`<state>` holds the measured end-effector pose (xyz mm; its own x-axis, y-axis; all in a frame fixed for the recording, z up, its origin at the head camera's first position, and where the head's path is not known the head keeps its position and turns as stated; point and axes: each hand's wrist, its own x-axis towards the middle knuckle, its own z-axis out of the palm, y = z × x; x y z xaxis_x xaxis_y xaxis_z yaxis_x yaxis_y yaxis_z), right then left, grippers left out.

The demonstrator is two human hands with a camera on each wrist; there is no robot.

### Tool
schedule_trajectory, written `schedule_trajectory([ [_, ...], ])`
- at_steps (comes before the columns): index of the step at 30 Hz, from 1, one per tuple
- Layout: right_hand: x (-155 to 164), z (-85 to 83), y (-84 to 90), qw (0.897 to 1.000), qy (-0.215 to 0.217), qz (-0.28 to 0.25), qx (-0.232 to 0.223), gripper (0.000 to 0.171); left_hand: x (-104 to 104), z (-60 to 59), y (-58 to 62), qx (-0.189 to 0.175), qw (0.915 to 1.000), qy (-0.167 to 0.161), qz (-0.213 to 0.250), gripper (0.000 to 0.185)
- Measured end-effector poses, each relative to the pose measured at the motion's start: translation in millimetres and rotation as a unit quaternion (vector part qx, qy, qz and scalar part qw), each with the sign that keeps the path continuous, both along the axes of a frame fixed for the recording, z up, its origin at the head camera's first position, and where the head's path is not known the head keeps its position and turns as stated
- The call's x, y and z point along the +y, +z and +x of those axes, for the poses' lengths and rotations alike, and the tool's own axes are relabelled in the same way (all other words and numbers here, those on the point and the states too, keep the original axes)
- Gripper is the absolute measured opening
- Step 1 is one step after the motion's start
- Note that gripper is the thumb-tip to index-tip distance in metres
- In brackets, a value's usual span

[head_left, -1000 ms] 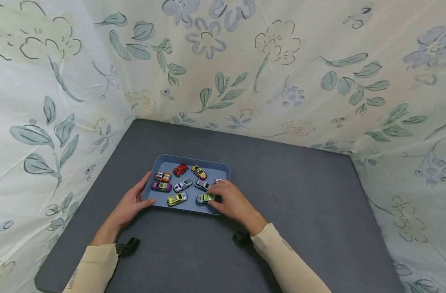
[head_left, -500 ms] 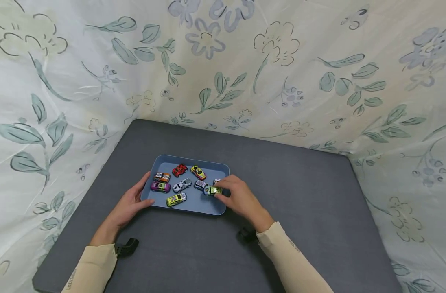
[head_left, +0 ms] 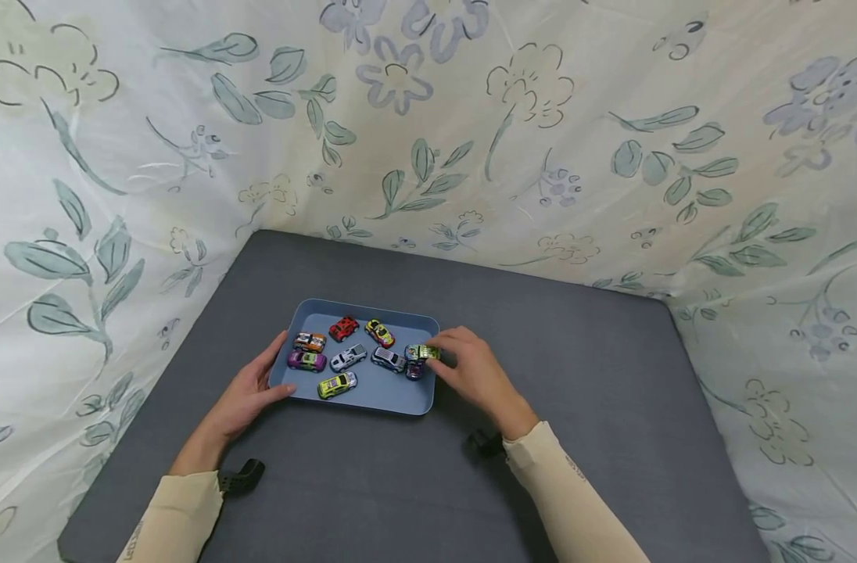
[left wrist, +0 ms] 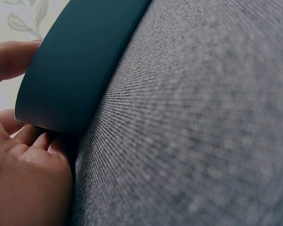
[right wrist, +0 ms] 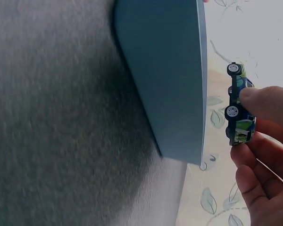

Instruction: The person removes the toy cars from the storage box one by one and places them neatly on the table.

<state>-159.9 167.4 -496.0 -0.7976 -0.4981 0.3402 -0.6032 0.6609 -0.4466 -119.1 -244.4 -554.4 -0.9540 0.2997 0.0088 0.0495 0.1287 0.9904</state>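
Observation:
A blue tray (head_left: pixel 386 397) holding several small toy cars lies on the table. My left hand (head_left: pixel 247 393) grips the tray's left end, its thumb at the front left corner. In the left wrist view, the fingers (left wrist: pixel 35 146) curl in at the tray's lower corner. My right hand (head_left: pixel 476 374) pinches a green toy car (right wrist: pixel 240 106) between thumb and fingers, raised above the tray's right end. Below it, a dark purple toy car (head_left: pixel 415 371) shows partly, overlapped by the green one. A silver-and-black toy car (head_left: pixel 389 359) sits just left of that.
Also in the tray are a red car (head_left: pixel 343 328), a yellow-and-red car (head_left: pixel 380 333), an orange-and-white car (head_left: pixel 310 342), a purple car (head_left: pixel 306 360), a white car (head_left: pixel 348 357) and a yellow car (head_left: pixel 338 385). Floral cloth (head_left: pixel 442 141) hangs around the dark grey table (head_left: pixel 576 375).
My right hand has lifted the green toy car from the tray's front right and carried it back and right, uncovering the dark purple car. The left hand stays at the tray.

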Motion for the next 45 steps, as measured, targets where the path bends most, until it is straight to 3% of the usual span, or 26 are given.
schedule_trajectory([
  [22, 28.5, -11.0, 2.1, 0.996, -0.084, -0.007, -0.028, 0.025, -0.4, 0.3, -0.8, 0.006, 1.0, -0.002, 0.0, 0.096],
  [38, 43.8, -15.5, 1.7, 0.993, -0.109, -0.015, -0.044, 0.026, 0.5, 1.9, 4.3, 0.001, 0.9999, 0.003, -0.013, 0.096],
  [45, 52.6, -20.0, -4.9, 0.994, -0.108, -0.017, -0.026, 0.025, -0.1, 1.5, 3.7, 0.002, 1.0, 0.001, -0.004, 0.096],
])
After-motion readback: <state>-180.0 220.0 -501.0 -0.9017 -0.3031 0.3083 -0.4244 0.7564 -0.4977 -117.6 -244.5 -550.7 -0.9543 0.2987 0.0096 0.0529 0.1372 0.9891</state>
